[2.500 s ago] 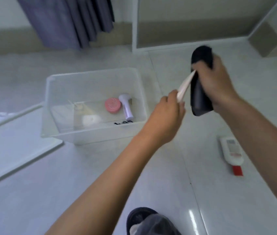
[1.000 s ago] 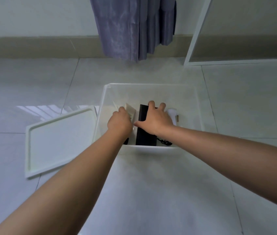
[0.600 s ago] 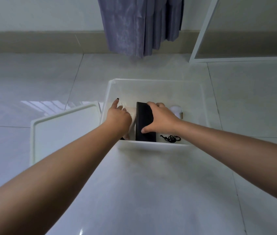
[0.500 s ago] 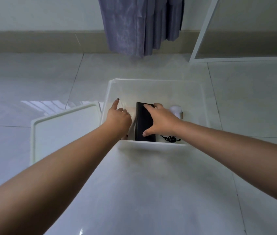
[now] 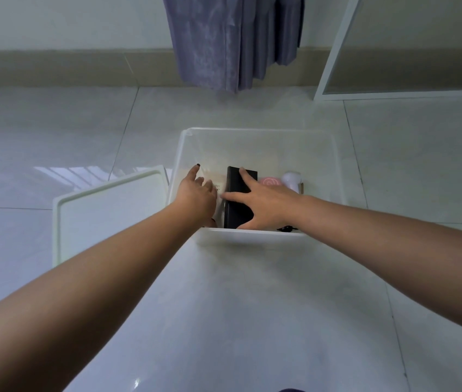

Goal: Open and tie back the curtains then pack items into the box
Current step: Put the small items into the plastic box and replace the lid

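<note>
Both of my hands are down inside the clear box on the floor. My right hand lies spread, fingers straight, flat on the black case, likely seating it beside the pale packet. My left hand is loose, holding nothing, forefinger out, just left of the case and touching that packet.

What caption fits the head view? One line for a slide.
Both hands, left and right, settle a black case inside the clear box.
</note>
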